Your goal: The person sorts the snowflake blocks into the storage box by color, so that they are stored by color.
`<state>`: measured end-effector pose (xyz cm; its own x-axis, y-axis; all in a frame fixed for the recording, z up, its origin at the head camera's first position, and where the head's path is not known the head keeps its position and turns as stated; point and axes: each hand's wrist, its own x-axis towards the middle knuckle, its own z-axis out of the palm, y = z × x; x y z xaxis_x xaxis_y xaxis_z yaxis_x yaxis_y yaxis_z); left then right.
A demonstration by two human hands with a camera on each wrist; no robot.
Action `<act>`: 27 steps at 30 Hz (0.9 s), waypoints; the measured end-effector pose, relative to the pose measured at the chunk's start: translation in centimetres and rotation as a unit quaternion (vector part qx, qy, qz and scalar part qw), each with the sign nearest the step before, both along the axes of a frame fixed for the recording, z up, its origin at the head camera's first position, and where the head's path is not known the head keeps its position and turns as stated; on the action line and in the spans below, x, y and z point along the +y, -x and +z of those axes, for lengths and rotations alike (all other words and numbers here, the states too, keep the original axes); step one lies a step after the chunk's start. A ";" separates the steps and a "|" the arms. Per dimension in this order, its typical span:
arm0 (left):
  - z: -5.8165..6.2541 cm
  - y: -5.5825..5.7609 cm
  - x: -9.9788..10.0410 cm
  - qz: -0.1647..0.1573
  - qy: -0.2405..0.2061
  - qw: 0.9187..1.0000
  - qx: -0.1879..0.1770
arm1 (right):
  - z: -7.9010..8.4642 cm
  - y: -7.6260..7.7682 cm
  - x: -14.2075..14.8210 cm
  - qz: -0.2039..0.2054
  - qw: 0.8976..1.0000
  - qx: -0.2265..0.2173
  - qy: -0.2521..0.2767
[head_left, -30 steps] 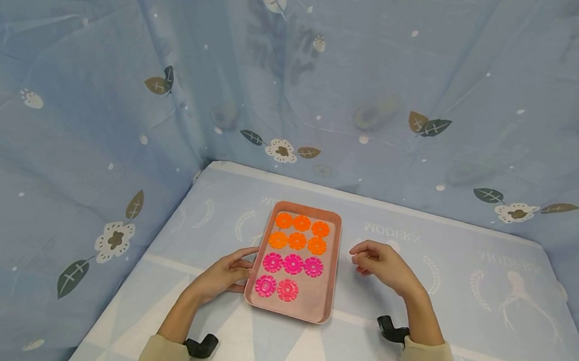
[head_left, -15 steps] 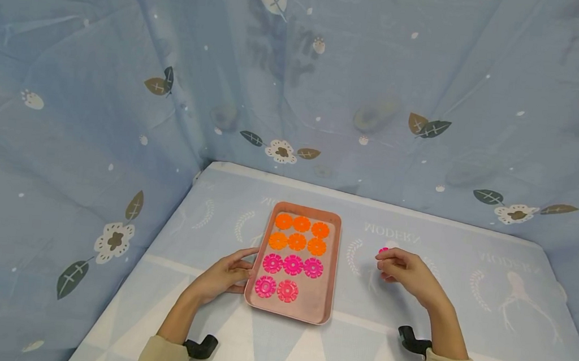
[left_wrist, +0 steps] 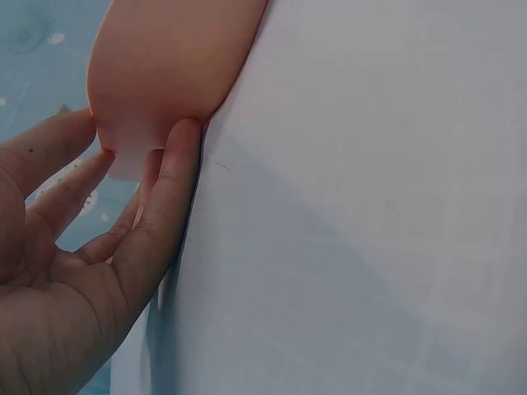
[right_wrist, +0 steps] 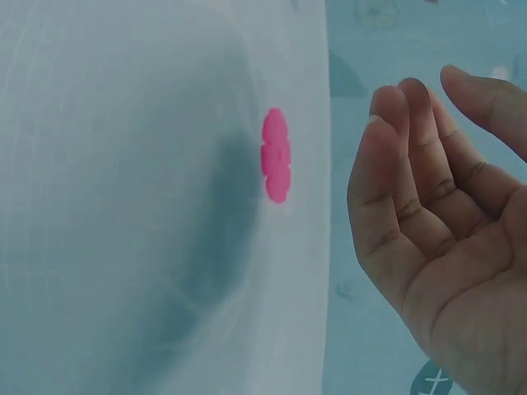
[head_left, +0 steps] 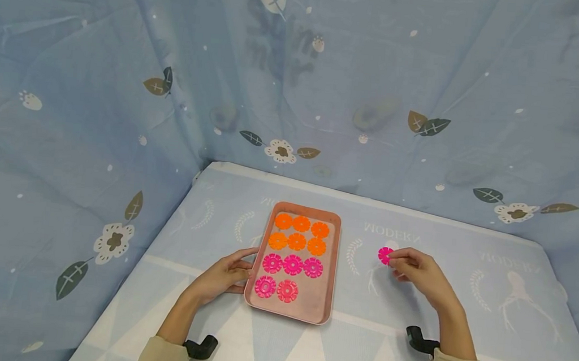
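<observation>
A pink tray point(head_left: 323, 296) lies on the table with orange notched discs point(head_left: 297, 242) in its far part and pink notched discs point(head_left: 293, 265) nearer. My left hand point(head_left: 220, 277) touches the tray's left edge with extended fingers. In the left wrist view, the fingertips of this hand point(left_wrist: 90, 255) rest against the tray's outer wall point(left_wrist: 165, 66). A loose pink notched disc point(head_left: 383, 256) lies on the table right of the tray. My right hand point(head_left: 417, 273) hovers beside it, partly overlapping it in the head view. The right wrist view shows its relaxed fingers apart from the disc point(right_wrist: 276, 156).
A pale blue patterned cloth point(head_left: 512, 334) covers the table. Blue leaf-print curtains point(head_left: 380, 68) rise behind and to the left. Each wrist wears a black mount point(head_left: 421, 342).
My right hand has moved right, away from the tray, and the loose pink disc has come into view at its fingertips. My left hand and the tray have stayed still.
</observation>
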<state>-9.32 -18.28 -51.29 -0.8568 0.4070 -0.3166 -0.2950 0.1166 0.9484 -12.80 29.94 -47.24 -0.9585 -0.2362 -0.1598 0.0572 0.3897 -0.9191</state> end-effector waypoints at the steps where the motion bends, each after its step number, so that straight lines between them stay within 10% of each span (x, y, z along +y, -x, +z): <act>1: 0.0 0.0 0.0 0.000 0.000 1.000 0.000 | -0.1 0.1 0.1 -0.007 1.000 0.002 -0.002; 17: 0.0 0.0 0.0 0.002 0.000 1.000 0.000 | -2.4 3.2 0.7 -0.098 0.991 0.014 -0.095; 27: 0.2 0.0 0.1 0.002 0.000 1.000 0.003 | -3.6 4.0 0.6 -0.065 0.990 -0.020 -0.123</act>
<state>-9.29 -18.18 -51.12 -0.8599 0.4040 -0.3121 -0.2902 0.1162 0.9499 -16.77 30.53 -50.85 -0.9701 -0.0600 -0.2352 0.1560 0.5882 -0.7935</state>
